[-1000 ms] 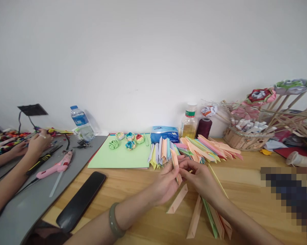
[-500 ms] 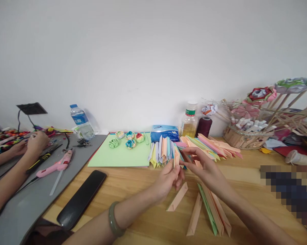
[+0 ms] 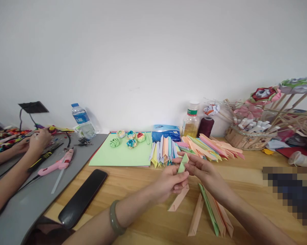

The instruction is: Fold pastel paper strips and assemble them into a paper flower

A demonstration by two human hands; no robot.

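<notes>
A small folded paper strip, light green with a peach edge, is pinched in my left hand above the table. The fingers of my right hand grip the upper end of that same strip. Below my hands a single peach folded strip lies on the wood. More folded strips, peach and green, are fanned out under my right forearm. Behind my hands stands a row of folded multicoloured paper pieces, beside a loose heap of paper strips.
Small paper flowers sit on green paper sheets. A black phone-like slab lies left. A bottle, thread spool and basket stand behind. At far left, a co-worker's hands are near a pink glue gun.
The folded strip has turned so that its green side shows instead of peach. My right hand has closed in and now grips the strip's upper end.
</notes>
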